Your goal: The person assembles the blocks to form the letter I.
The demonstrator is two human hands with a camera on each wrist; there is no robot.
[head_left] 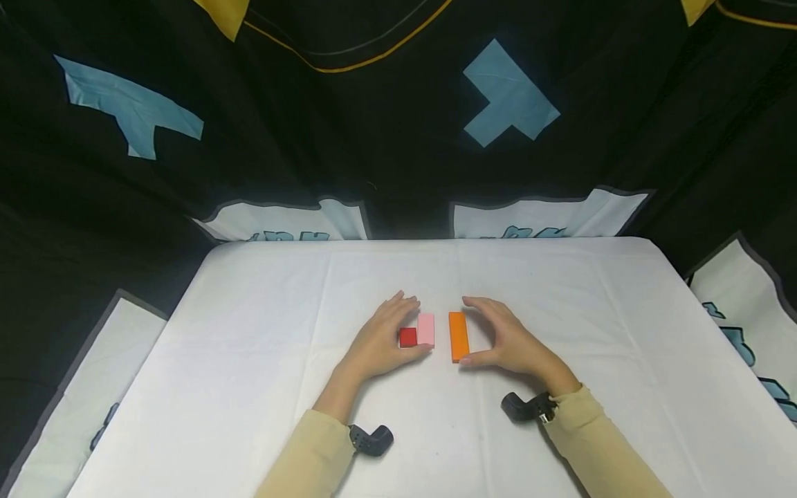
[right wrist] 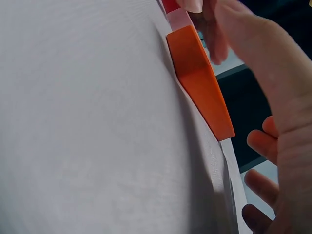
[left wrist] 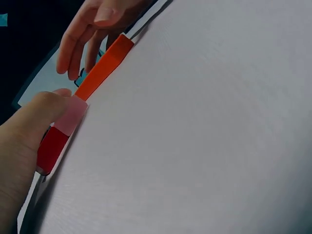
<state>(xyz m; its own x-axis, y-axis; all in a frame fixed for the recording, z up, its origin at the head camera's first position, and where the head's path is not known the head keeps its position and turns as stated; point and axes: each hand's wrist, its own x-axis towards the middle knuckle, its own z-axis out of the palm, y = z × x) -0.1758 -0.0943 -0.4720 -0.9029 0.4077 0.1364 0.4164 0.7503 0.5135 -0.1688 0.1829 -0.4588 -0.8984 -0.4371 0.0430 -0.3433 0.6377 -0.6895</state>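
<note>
While a black curtain [head_left: 386,138] backs the white-clothed bench [head_left: 249,346], squat red block [head_left: 407,337], pink block [head_left: 426,328] and long orange block [head_left: 459,337] sit centrally between left hand [head_left: 381,346] and right hand [head_left: 517,346], thumbs and fingers apart.

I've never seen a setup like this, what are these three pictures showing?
No machine: just a person's left hand and right hand, with a dark device, probably a camera, on each wrist. The wide picture looks down from the head; the others come from the left and right wrists. On the white table sit a red block and pink block, side by side, with an orange block apart. The left hand curves around the first two, the right around the orange. Neither seems to grip firmly; light touching is hard to judge.
</note>
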